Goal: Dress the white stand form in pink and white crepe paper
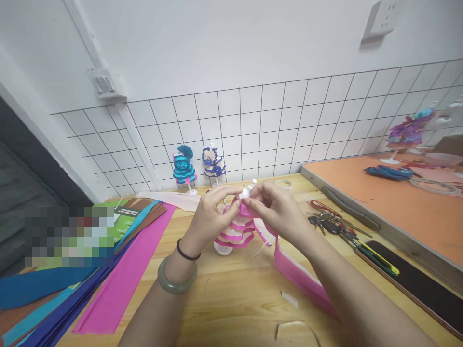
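A small white doll form with a ruffled pink-and-cream paper skirt (234, 234) stands on the wooden table (231, 299). My left hand (209, 215) is closed on its left side, pinching the pink paper at the waist. My right hand (278, 208) is closed on the pink crepe strip (294, 272) at the doll's top, and that strip trails down to the right under my forearm. The doll's white neck (249, 189) pokes up between my fingers.
Sheets of coloured crepe paper (108, 284) fan out at the left. Two finished paper-dress dolls (184, 168) stand by the wire grid. Keys (327, 222) and a dark phone (415, 282) lie at the right, beside an orange table (390, 197) with more crafts.
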A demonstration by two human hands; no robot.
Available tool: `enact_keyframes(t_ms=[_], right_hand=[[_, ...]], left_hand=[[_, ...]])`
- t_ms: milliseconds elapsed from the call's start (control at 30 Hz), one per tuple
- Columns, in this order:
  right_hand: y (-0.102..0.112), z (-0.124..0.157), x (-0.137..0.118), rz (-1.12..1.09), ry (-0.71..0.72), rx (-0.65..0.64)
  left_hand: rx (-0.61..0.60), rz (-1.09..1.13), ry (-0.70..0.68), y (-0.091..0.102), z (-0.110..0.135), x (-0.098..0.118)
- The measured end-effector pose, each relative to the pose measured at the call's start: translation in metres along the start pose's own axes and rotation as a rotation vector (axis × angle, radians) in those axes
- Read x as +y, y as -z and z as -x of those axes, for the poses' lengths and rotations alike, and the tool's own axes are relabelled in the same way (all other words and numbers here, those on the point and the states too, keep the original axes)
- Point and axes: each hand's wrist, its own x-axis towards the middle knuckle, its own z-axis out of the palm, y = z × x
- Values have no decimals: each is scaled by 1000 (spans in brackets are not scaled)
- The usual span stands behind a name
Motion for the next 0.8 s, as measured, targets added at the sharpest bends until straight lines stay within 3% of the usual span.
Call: enact_keyframes(t_ms=[333, 800], right_hand=[[2, 1, 1, -60, 11, -54], [2, 2, -4, 71, 45, -14]], left_hand=[[7, 21, 7, -1, 0, 1], [-5, -10, -21, 0, 0, 0]])
